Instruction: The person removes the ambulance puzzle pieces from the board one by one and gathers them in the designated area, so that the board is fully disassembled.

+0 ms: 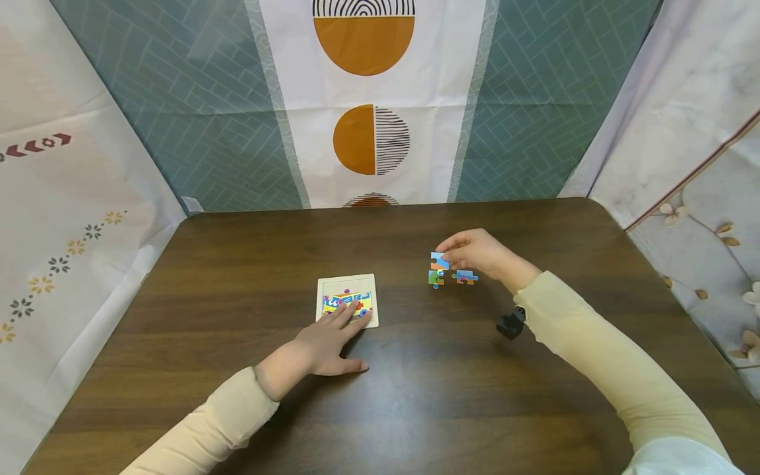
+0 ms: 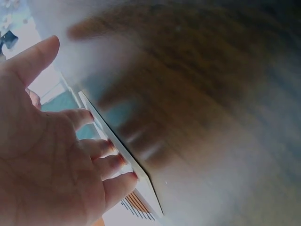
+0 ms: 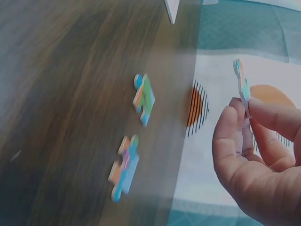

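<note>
My left hand (image 1: 328, 344) lies with its fingers spread, fingertips on a partly filled puzzle in a pale wooden tray (image 1: 347, 278). In the left wrist view the fingertips rest at the edge of that tray (image 2: 113, 134). Between thumb and fingers my right hand (image 1: 477, 252) pinches a blue and orange puzzle piece (image 1: 438, 261), held above the table and seen edge-on in the right wrist view. Two loose pieces lie below it: a green one (image 1: 436, 278) and a blue and pink one (image 1: 466, 277).
A small black object (image 1: 510, 324) shows beside the right sleeve, at the wrist. The dark wooden table (image 1: 380, 409) ends at the back before a patterned curtain (image 1: 225, 132). White floral cloth (image 1: 712, 264) hangs along the right side.
</note>
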Demonstrator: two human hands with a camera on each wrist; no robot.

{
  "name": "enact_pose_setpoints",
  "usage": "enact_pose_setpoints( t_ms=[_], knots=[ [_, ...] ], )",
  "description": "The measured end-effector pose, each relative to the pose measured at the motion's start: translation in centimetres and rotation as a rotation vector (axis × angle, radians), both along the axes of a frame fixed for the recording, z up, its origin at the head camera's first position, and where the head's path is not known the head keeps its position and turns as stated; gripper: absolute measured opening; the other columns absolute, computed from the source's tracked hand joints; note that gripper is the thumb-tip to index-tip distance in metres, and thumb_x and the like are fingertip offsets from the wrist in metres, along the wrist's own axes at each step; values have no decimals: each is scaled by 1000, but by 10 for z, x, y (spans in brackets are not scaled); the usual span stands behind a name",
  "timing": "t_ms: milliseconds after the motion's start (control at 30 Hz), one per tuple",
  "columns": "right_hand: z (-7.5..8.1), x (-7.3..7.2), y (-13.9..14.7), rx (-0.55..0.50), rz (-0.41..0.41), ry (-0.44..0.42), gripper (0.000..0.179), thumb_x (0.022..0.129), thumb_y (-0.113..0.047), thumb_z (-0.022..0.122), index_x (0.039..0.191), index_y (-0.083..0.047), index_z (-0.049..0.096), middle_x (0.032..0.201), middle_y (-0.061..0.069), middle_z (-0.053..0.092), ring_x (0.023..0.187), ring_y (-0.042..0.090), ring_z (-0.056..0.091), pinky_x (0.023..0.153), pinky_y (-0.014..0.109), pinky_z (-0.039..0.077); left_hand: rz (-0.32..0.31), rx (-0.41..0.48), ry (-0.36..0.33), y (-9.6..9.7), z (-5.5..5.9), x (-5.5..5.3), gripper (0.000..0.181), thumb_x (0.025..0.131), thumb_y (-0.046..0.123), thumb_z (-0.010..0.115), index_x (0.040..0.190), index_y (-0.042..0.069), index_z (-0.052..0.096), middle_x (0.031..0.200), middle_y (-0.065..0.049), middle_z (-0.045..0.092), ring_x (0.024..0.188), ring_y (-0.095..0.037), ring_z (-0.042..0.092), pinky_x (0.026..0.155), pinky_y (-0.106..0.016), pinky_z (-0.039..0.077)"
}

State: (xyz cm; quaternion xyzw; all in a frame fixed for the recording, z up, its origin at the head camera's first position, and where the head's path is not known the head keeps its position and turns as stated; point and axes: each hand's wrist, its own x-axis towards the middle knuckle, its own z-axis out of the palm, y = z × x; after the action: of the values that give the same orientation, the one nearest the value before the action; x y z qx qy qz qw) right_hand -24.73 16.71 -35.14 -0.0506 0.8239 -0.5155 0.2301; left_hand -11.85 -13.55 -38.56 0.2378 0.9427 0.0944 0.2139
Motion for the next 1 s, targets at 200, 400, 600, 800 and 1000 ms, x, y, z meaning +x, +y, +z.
enact_pose_setpoints(
  t_ms=[200, 400, 600, 800, 1000],
  knots=[
    [0, 6, 23, 3, -8, 16, 32, 92, -4, 60, 121, 10, 57, 111, 13, 60, 84, 13, 61, 86, 31, 54, 8, 1, 5, 0, -2, 0, 81, 87, 52, 60, 152, 22, 23, 160, -10, 10, 147, -32, 11, 117, -48, 19],
    [-2, 13, 46, 28, -23, 29, 33, 93, -5, 59, 121, 11, 55, 111, 13, 60, 84, 13, 62, 82, 26, 54, 3, -12, 9, 1, -3, -1, 81, 88, 53, 59, 153, 22, 21, 160, -9, 10, 147, -31, 11, 117, -48, 18],
    [-8, 17, 67, 58, -34, 37, 34, 92, -7, 60, 121, 11, 54, 100, 4, 62, 82, 13, 63, 78, 25, 55, -5, -1, 15, 0, -2, 1, 80, 88, 52, 59, 152, 20, 23, 160, -12, 12, 147, -32, 12, 116, -49, 19],
    [-15, 18, 86, 52, -52, 18, 37, 92, -7, 60, 121, 15, 52, 86, -6, 64, 76, 9, 63, 75, 25, 56, -9, -11, 29, -2, -3, 2, 81, 88, 52, 59, 153, 20, 22, 160, -11, 13, 147, -32, 12, 116, -49, 20],
    [-21, 17, 98, 65, -62, 10, 39, 93, -8, 60, 123, 16, 50, 84, -7, 65, 74, 8, 63, 73, 24, 56, -7, -9, 30, -2, -6, 1, 81, 88, 53, 58, 153, 21, 22, 160, -11, 12, 147, -31, 11, 116, -48, 20]
  ],
)
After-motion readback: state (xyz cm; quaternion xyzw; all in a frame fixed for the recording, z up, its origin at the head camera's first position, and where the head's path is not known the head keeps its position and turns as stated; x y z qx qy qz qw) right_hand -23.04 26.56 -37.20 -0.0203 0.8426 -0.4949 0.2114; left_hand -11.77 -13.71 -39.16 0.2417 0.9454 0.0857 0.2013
